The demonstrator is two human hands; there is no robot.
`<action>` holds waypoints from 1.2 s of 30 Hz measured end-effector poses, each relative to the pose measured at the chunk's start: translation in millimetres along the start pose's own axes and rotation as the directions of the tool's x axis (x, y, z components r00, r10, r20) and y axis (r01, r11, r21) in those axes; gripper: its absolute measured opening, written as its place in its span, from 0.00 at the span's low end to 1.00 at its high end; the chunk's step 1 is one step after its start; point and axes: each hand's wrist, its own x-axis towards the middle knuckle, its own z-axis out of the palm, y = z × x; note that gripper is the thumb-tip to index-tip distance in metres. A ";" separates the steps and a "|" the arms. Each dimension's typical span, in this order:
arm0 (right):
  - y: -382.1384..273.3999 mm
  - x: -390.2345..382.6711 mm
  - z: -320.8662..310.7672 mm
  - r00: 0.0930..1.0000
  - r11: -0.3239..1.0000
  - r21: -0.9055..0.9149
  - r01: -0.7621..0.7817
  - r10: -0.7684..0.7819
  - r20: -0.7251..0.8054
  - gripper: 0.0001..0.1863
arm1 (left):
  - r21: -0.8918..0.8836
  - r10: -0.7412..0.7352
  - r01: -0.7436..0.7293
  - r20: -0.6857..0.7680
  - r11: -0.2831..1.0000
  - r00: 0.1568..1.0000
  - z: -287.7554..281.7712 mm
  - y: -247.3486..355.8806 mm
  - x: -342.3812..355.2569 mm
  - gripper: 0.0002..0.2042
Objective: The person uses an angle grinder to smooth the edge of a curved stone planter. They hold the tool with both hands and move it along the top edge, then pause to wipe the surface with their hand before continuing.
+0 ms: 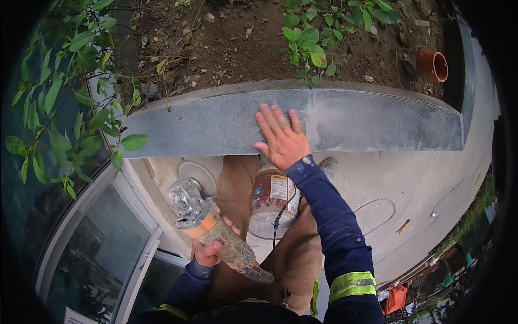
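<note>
My left hand (210, 249) is wrapped round the body of an angle grinder (229, 243), orange and grey and caked with dust. Its round pale disc (197, 177) points away from me, beside my leg. With fingers spread, my right hand (281, 132) lies flat on the grey stone slab (199, 121) that caps the planter wall. Just right of that hand a joint crosses the slab, and pale dust covers the surface there. A dark cord (277, 224) runs down between my legs.
Behind the slab lies brown soil (232, 48) with leafy plants (307, 46) and an orange pipe end (433, 66). Branches (81, 97) overhang the left side. A dirty bucket (270, 200) stands between my legs. A framed window (100, 243) is at lower left.
</note>
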 end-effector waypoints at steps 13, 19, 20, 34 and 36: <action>-41.8 25.5 21.9 0.990 1.000 0.015 -0.023 0.024 -0.142 0.40 | 0.046 0.009 -0.013 0.088 0.999 0.996 -0.6 -18.0 -6.9 0.36; 196.3 -152.2 -53.9 0.509 0.519 -0.190 -0.833 0.586 -0.631 0.33 | 0.021 0.000 -0.002 0.063 1.000 0.998 1.7 -13.7 -10.1 0.36; 191.9 -161.6 -51.0 0.503 0.565 -0.181 -0.805 0.487 -0.714 0.31 | 0.013 0.009 -0.010 0.068 1.000 0.998 1.6 -15.0 -8.5 0.36; 166.9 -125.8 -45.3 0.375 0.319 -0.197 -0.927 0.790 -0.485 0.39 | 0.085 0.034 -0.042 0.096 0.996 0.995 -14.1 -3.3 -14.7 0.32; 203.8 -210.2 -89.2 0.104 0.021 -0.226 -0.974 0.926 -0.362 0.37 | 0.045 0.058 -0.062 0.090 0.997 0.994 -7.3 -5.9 -13.9 0.32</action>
